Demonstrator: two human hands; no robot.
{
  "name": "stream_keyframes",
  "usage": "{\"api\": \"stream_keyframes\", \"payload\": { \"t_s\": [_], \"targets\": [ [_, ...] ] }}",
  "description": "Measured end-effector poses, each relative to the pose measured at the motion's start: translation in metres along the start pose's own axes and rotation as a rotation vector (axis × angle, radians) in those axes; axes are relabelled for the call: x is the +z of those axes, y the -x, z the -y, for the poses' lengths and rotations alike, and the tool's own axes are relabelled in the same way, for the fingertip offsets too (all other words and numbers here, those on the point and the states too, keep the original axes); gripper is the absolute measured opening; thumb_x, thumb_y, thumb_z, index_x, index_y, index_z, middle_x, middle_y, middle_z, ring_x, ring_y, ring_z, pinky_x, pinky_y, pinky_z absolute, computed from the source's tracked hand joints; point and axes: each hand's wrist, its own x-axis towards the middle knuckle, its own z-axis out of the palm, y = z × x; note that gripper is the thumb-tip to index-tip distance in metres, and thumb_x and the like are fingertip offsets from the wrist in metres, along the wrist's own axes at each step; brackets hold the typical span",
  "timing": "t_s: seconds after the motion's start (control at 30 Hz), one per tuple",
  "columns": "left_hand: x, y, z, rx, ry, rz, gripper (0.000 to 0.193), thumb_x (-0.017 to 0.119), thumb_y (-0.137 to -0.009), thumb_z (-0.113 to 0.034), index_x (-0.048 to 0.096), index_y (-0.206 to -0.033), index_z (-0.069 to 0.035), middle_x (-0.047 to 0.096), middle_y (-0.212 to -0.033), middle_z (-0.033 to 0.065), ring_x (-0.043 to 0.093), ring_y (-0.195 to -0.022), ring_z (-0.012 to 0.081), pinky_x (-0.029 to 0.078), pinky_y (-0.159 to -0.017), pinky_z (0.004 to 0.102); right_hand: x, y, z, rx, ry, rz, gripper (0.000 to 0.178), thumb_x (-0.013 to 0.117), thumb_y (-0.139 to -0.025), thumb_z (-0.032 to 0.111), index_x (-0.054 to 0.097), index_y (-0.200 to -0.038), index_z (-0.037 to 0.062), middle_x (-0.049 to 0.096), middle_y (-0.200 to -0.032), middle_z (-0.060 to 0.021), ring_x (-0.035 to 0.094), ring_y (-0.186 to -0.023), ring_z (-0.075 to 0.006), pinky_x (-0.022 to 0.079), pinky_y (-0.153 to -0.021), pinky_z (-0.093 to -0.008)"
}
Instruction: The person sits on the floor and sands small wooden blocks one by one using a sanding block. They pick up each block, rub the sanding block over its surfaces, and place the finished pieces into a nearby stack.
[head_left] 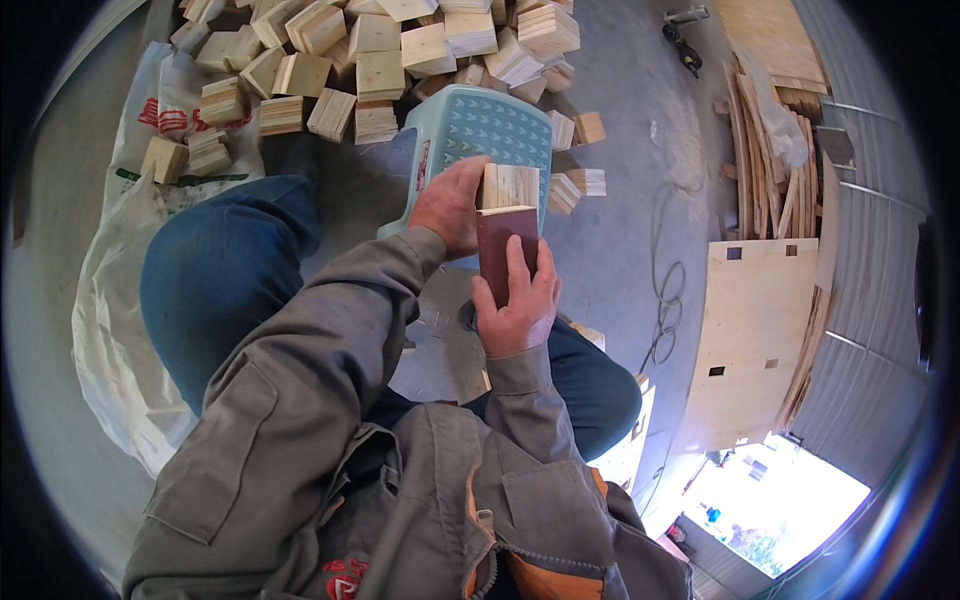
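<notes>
Over a light-blue plastic stool [498,125] with a patterned top, my left hand [452,208] grips a pale layered wooden block [511,186] by its left side. A reddish-brown, flat sanding block [495,250] with a thin pale edge lies against the near end of that wood. My right hand [518,308] is closed on the sanding block, fingers along its face and thumb at its left edge. How the two pieces meet underneath is hidden, as are most fingertips of the left hand.
A large heap of wooden blocks [380,75] lies beyond the stool, partly on a white woven sack [110,290] at left. Several loose blocks [565,192] sit right of the stool. A cable [665,310], plywood sheets [750,330] and stacked boards [760,150] are farther right.
</notes>
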Motion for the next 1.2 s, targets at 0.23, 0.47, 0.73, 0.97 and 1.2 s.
{"api": "stream_keyframes", "payload": {
  "t_s": [0.23,0.47,0.73,0.97,1.2],
  "targets": [
    [0.004,0.004,0.015,0.019,-0.037,-0.009,0.096,0.094,-0.073,-0.03,0.043,-0.151,-0.008,0.058,-0.146,0.0204,0.057,-0.136,0.0405,0.048,-0.114,0.0467,0.025,-0.059,-0.007,-0.013,0.018,-0.056,0.075,0.087,-0.082,0.026,0.061,-0.151,0.0131,0.05,-0.151,-0.0287,0.055,-0.129,-0.0487,0.048,-0.107,-0.0569],
    [0.0,0.0,-0.003,-0.054,-0.047,0.047,0.109,0.099,-0.065,-0.031,0.041,-0.154,-0.01,0.056,-0.149,0.0173,0.055,-0.139,0.0386,0.045,-0.118,0.0468,0.038,-0.165,-0.014,0.197,0.098,0.069,0.071,0.084,-0.084,0.034,0.063,-0.15,0.0165,0.054,-0.149,-0.0232,0.054,-0.134,-0.0461,0.049,-0.11,-0.0562],
    [0.003,0.0,0.008,0.017,-0.055,0.01,0.097,0.094,-0.073,-0.028,0.042,-0.152,-0.008,0.056,-0.147,0.0194,0.055,-0.137,0.0397,0.045,-0.116,0.048,0.029,-0.085,-0.016,0.041,0.05,-0.036,0.075,0.084,-0.085,0.031,0.06,-0.153,0.0136,0.05,-0.152,-0.0279,0.054,-0.133,-0.0473,0.046,-0.111,-0.0563],
    [0.004,0.0,0.005,0.013,-0.039,-0.019,0.09,0.089,-0.078,-0.03,0.042,-0.151,-0.007,0.059,-0.144,0.0214,0.057,-0.135,0.041,0.047,-0.114,0.0491,0.0,-0.001,-0.004,0.007,0.012,-0.027,0.077,0.086,-0.082,0.023,0.059,-0.153,0.0097,0.048,-0.152,-0.0311,0.055,-0.129,-0.048,0.046,-0.109,-0.057],
    [0.004,0.001,0.004,0.008,-0.044,-0.034,0.094,0.093,-0.075,-0.029,0.043,-0.152,-0.007,0.059,-0.143,0.0222,0.059,-0.133,0.0417,0.048,-0.113,0.0478,0.014,-0.049,-0.013,-0.003,0.022,-0.073,0.075,0.086,-0.081,0.022,0.06,-0.151,0.011,0.05,-0.15,-0.0299,0.057,-0.125,-0.0492,0.047,-0.108,-0.0573]
  ]
}}
